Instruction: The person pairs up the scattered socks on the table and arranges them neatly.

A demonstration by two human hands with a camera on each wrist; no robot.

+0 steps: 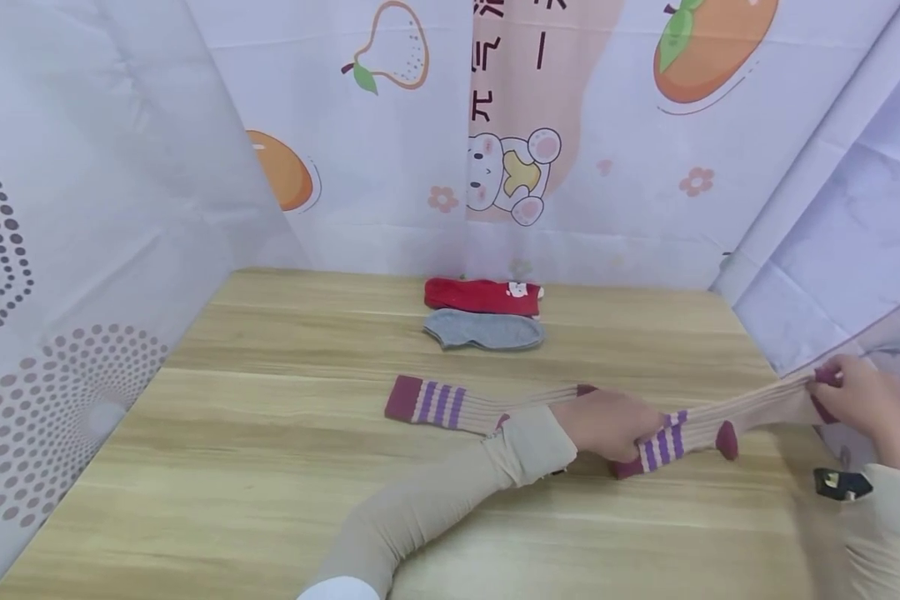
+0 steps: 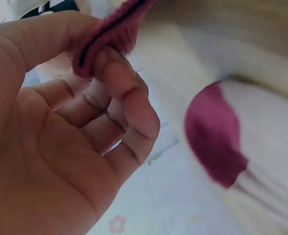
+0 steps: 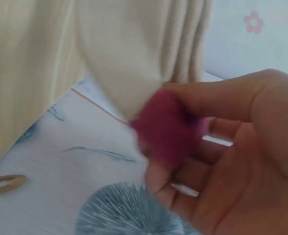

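A beige striped sock (image 1: 701,429) with purple bands and a maroon heel is stretched between my two hands at the right of the table. My left hand (image 1: 613,423) pinches its maroon cuff between thumb and fingers, also seen in the left wrist view, where the cuff (image 2: 107,41) shows a dark inner edge. At the other end my right hand (image 1: 870,400) pinches the maroon toe (image 3: 166,127), beyond the table's right edge. A matching sock (image 1: 480,408) lies flat on the table, its toe end partly hidden under my left hand and forearm.
Farther back on the wooden table (image 1: 270,400) lie a red sock (image 1: 468,296) with a white figure and a grey ankle sock (image 1: 487,329), side by side. Printed white curtains (image 1: 390,183) hang behind the table and along both sides.
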